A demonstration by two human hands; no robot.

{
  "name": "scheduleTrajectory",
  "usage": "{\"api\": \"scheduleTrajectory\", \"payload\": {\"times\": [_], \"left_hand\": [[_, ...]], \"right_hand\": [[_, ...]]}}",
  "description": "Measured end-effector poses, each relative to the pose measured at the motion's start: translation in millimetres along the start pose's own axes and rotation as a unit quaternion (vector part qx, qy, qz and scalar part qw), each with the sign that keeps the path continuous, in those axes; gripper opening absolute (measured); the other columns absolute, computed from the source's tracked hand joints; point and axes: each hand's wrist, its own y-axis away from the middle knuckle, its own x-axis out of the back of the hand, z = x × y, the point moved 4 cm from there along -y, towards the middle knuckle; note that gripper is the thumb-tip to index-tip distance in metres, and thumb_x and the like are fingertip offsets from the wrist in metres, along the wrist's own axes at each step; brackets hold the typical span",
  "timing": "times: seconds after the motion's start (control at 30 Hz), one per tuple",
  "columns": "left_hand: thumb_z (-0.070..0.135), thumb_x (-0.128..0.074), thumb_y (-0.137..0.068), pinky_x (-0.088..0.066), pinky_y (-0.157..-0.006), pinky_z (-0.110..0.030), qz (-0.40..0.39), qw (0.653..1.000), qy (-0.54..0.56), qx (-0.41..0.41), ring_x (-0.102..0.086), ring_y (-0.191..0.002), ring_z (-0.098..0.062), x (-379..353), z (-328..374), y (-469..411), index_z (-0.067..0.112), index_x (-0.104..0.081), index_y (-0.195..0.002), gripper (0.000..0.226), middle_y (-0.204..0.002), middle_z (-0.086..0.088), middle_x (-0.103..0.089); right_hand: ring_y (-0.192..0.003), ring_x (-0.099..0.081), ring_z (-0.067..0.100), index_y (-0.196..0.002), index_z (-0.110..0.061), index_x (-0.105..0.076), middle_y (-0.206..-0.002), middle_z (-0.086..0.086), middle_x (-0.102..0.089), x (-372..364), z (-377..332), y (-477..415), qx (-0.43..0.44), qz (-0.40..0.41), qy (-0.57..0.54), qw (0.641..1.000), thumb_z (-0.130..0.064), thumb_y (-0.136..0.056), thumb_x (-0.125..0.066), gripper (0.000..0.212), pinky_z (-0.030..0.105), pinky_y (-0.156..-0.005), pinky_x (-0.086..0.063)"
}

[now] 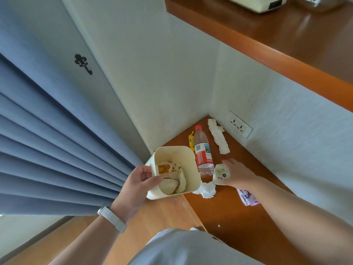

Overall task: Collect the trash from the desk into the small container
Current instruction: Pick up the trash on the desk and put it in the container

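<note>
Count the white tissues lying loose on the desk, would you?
2. A long flattened tissue lies by the wall socket; a crumpled tissue sits beside the container held by the left hand. Others may hide behind the container or the right forearm.

Soft, even daylight, shadows faint. Upper wooden shelf (298, 33) has some glare. Wide-angle bends the curtain (47, 140) and edges pretty hard.

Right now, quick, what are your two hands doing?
Left hand: closed, holding the small container by its rim.
Right hand: closed, pinching the flowered packet.
</note>
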Motion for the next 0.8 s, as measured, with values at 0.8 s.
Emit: {"api": "scheduleTrajectory", "payload": {"times": [0.8], "left_hand": [[0.019,-0.076,-0.076,-0.058,-0.066,-0.028,-0.058,0.997,0.044,0.000,-0.073,-0.081,-0.027,-7,9,-17,-0.001,-0.058,-0.114,0.047,-0.110,-0.027,-0.071]], "right_hand": [[-0.066,-0.060,0.009,-0.106,-0.021,-0.062,-0.089,-0.009,-0.064,105,-21,64,0.006,0.176,-0.123,0.977,-0.026,-0.091,-0.063,0.016,0.030,-0.055,-0.051]]}}
